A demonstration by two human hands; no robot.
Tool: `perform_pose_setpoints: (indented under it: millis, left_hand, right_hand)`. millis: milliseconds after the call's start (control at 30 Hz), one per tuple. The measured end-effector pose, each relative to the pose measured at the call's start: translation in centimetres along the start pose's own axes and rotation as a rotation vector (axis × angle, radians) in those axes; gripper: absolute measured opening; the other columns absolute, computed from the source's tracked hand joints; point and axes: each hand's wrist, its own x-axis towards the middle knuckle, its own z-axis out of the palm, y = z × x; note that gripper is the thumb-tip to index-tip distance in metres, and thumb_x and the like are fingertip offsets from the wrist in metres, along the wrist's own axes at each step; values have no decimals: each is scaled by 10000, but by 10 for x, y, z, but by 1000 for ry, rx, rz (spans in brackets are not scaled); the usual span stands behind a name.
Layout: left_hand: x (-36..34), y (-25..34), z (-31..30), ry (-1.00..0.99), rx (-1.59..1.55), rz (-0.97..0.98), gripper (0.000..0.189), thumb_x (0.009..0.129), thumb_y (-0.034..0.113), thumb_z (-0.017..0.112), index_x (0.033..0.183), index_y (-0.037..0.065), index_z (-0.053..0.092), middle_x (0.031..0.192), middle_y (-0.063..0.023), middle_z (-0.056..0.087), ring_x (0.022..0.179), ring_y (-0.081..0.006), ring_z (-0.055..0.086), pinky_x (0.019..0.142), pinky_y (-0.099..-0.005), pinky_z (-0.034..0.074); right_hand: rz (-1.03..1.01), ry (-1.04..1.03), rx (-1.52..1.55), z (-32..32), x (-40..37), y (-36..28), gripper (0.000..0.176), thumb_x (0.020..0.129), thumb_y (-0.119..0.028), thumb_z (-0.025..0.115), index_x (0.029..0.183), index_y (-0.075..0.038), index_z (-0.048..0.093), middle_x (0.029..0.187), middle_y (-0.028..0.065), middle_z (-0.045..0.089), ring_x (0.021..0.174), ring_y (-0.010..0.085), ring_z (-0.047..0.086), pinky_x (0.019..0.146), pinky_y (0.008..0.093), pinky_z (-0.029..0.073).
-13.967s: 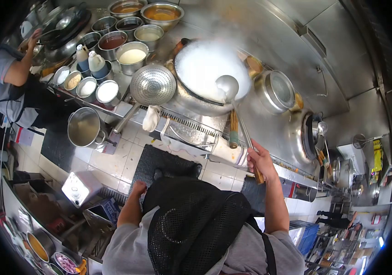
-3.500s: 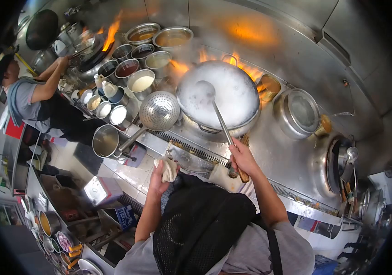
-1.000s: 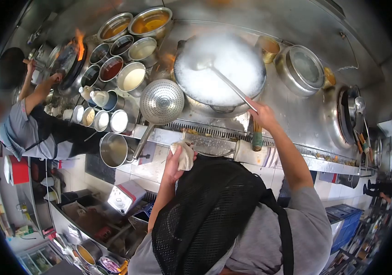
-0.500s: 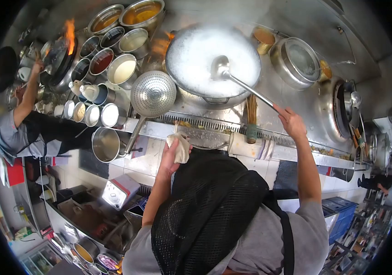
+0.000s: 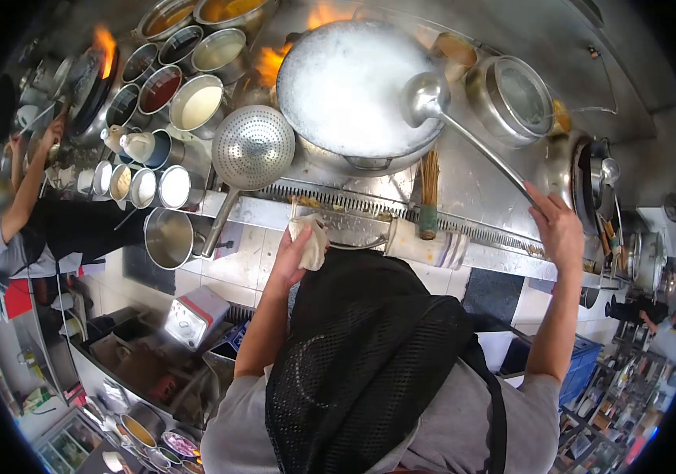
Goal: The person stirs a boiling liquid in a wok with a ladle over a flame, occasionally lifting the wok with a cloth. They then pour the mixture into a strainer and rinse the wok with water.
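My right hand (image 5: 561,229) is closed around the handle end of a long metal ladle (image 5: 480,146). The ladle's bowl is over the right rim of a big wok (image 5: 366,163) filled with white, foamy, steaming liquid (image 5: 354,91). In my left hand (image 5: 291,257) is a folded cream cloth (image 5: 312,243), held near the stove's front edge. A perforated strainer (image 5: 253,148) lies left of the wok, its handle pointing toward the front. A bamboo brush (image 5: 429,197) stands to the right of the cloth, by a rolled towel (image 5: 425,243).
Bowls of sauces (image 5: 196,107) and small white containers (image 5: 174,186) fill the left side. Flames (image 5: 272,65) rise behind the wok's left edge. A steel pot (image 5: 509,101) sits at right. Another person (image 5: 22,213) works at a burner on the far left.
My right hand has moved right and down, drawing the ladle from the foamy liquid to the wok's right rim. The flames behind the wok look larger. The whole view has shifted slightly.
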Motion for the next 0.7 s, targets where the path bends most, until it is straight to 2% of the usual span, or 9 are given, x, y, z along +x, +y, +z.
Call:
perform_pose_setpoints:
  millis: [67,100,167,233,367,433,500,567,700]
  left_hand:
    - [-3,4,5,25,29,2,389,973,240,549,1288,44,434,1131,-147,619,889,-248,651,714,-344,562]
    - [-3,4,5,27,25,1,389,973,240,549,1288,44,434,1131,-147,619,889,-248,651,714,-344,562]
    - [-2,5,7,26,29,27,411,971,229,553,1306,39,411,1138,-151,617,894,-249,653,721,-339,562]
    - [-2,9,10,1,42,27,412,971,226,551,1308,37,409,1147,-153,616,898,-250,654,725,-341,562]
    - [0,11,13,-25,67,56,414,975,217,543,1319,35,402,1170,-160,612,905,-256,659,733,-342,563]
    - [1,8,7,-4,72,68,414,976,212,543,1322,37,400,1172,-161,612,906,-260,660,735,-344,563]
    - [-2,11,9,9,86,71,414,976,207,542,1326,39,398,1174,-162,612,906,-263,661,738,-345,563]
    - [-10,18,16,-9,40,52,403,963,189,577,1303,36,422,1097,-132,631,899,-243,667,774,-343,563]
    - [-12,15,11,-11,63,61,409,960,186,583,1306,38,421,1101,-130,632,900,-240,666,767,-345,564]
  right_hand:
    - [72,-71,-31,-25,-1,-8,415,833,-144,671,1233,-252,635,820,104,569,698,326,595,665,445,480]
    - [116,-136,-32,-35,1,-13,432,824,-127,682,1244,-219,634,856,121,621,737,325,619,707,429,492]
    - [120,-179,44,-24,2,-4,445,819,-117,687,1253,-196,627,886,139,644,768,328,632,722,419,498]
    - [111,-216,184,4,6,7,466,811,-95,694,1267,-139,612,961,197,680,847,342,658,763,410,507]
    - [92,-228,239,91,20,14,500,826,-87,671,1312,-150,570,1013,230,664,911,377,647,819,421,501]
    - [13,-127,415,140,24,21,515,839,-91,651,1338,-151,542,1076,249,647,979,401,628,864,417,494]
    - [36,-135,452,155,34,7,510,845,-92,642,1341,-150,538,1099,250,639,1002,405,620,880,416,491]
    - [33,-122,510,170,43,0,507,852,-91,630,1347,-144,529,1134,248,629,1022,414,610,892,420,488]
    - [75,-159,589,185,63,-14,501,860,-90,633,1347,-151,532,1161,242,623,1034,388,625,904,396,486]
